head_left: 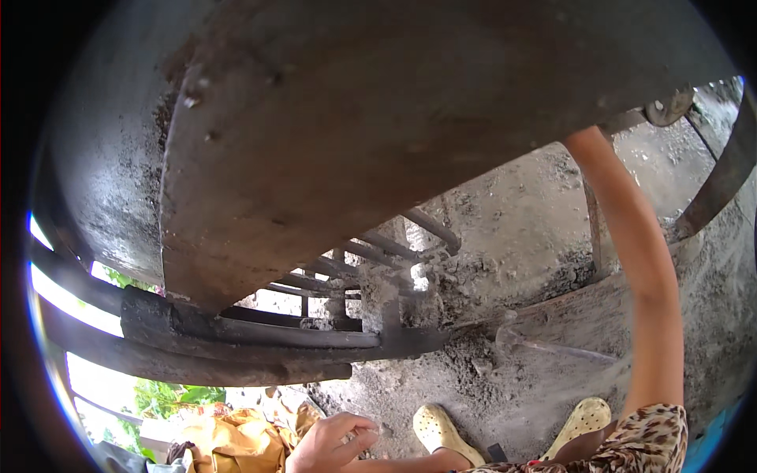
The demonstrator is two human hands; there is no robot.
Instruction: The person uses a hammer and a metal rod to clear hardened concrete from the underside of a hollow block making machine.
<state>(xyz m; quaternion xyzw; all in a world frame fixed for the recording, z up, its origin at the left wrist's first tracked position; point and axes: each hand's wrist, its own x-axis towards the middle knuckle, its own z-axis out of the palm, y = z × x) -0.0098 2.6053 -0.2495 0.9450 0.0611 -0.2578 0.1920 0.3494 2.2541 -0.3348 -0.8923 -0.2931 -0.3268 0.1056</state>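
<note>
A big, cement-crusted metal drum [355,118] fills the upper part of the view. My right forearm [639,252] reaches up along the right side and goes behind the drum's rim, so my right hand is hidden. My left hand [331,441] is low at the bottom edge, fingers curled in against the thumb, with nothing visible in it. It hovers above the dirty ground beside my feet, which are in pale yellow perforated clogs [441,432] [583,418].
Dark curved steel frame bars [236,347] and a row of caked rungs [378,252] run under the drum. Hardened cement covers the ground [512,229]. A yellow cloth [236,441] lies at lower left. A curved metal bar [721,181] and a small wheel [670,106] are at right.
</note>
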